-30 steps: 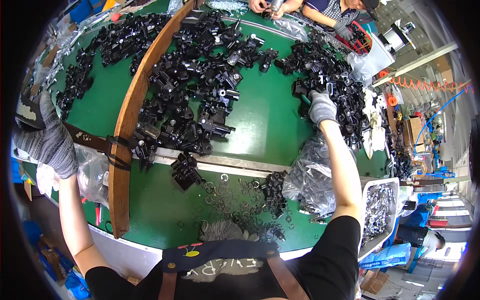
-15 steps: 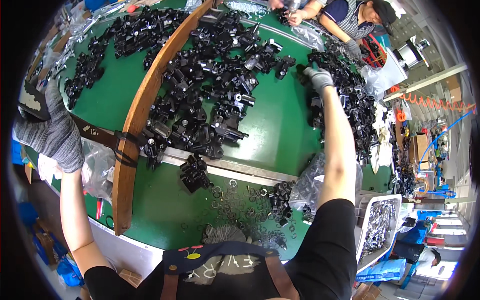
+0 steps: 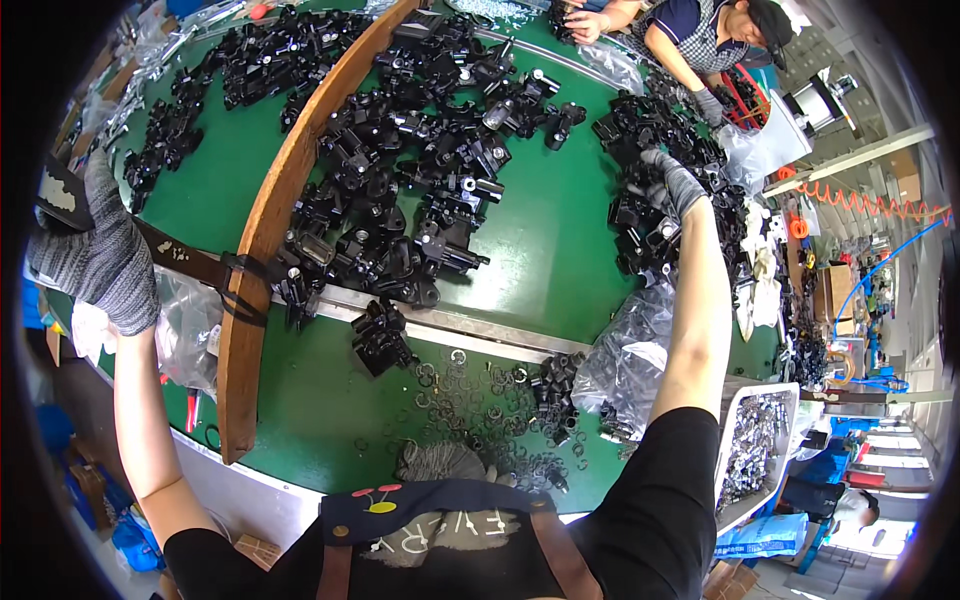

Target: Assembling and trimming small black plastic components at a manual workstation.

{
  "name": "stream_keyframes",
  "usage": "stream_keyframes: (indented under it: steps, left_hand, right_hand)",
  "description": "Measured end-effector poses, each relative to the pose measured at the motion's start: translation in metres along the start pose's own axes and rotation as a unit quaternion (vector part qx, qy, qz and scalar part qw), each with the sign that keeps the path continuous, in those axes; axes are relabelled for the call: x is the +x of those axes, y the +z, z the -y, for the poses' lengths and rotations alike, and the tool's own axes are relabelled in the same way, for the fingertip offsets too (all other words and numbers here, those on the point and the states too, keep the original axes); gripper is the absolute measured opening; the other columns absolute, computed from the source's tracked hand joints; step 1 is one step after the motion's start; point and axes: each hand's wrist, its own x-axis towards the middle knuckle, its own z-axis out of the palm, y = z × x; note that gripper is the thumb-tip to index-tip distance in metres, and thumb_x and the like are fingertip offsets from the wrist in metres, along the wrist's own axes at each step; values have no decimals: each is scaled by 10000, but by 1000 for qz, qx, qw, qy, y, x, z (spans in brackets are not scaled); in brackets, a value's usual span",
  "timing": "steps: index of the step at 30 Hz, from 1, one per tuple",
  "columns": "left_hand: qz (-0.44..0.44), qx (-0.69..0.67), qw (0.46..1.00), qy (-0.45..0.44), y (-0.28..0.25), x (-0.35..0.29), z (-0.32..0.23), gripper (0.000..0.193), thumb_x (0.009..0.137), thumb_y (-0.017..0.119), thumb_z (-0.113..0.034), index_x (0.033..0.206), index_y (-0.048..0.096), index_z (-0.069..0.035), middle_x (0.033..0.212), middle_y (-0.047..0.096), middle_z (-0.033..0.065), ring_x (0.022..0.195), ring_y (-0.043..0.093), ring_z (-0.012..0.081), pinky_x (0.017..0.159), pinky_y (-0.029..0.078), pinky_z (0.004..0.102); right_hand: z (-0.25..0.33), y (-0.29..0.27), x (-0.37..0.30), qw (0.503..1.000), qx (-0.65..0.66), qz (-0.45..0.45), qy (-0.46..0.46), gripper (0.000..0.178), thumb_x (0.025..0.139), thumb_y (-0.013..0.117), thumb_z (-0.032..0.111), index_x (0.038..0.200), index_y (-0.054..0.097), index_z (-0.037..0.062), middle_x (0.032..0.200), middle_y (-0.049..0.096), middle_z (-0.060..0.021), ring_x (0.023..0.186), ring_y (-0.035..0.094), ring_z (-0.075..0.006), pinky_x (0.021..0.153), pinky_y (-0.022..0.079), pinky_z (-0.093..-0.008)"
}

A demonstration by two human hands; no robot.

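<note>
1. We see the left hand, in a grey knitted glove, against a dark metal bar with peeling paint on the far left; its thumb stands apart from the fingers.
2. The right hand, gloved alike, is at a heap of glossy black mechanical parts on the far right of the green tabletop.
3. At this angle we cannot tell whether either hand is closed on anything.
4. Left of that heap, we find a larger pile of black parts beside a curved brown wooden board.
5. Nearer us, a clear plastic bag lies right of scattered small metal rings.
</note>
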Motion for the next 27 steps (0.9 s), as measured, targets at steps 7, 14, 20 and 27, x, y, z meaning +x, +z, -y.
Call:
stream_keyframes:
  steps: [7,14,20,27]
  left_hand:
    - [-24,0,1000,14,-3,1,-11,243,907,703,-44,1129,654,40,1090,704,99,961,663,157,887,514,286]
    - [-57,16,998,38,9,0,-34,249,909,688,-18,1146,649,47,1094,704,101,976,666,162,896,509,278]
    - [-22,-3,1000,8,-6,-7,-10,247,890,705,1,1127,653,46,1064,705,98,941,673,157,882,517,283]
    - [-31,41,994,96,1,5,-19,296,874,739,-36,1141,633,33,1051,694,104,953,664,154,890,520,291]
  right_hand:
    - [61,80,-10,704,-603,-261,-271,451,899,621,319,1278,591,75,1021,685,-202,888,645,-331,786,510,-413]
    - [69,120,105,785,-427,-121,-431,495,915,646,336,1333,588,77,1115,695,-170,1053,637,-315,946,474,-408]
    - [70,159,102,910,-266,84,-307,541,862,763,328,1319,607,85,1071,690,-70,976,595,-189,890,470,-348]
    - [33,161,108,886,-254,93,-377,597,843,777,322,1347,579,70,1073,694,-68,934,604,-171,846,478,-303]
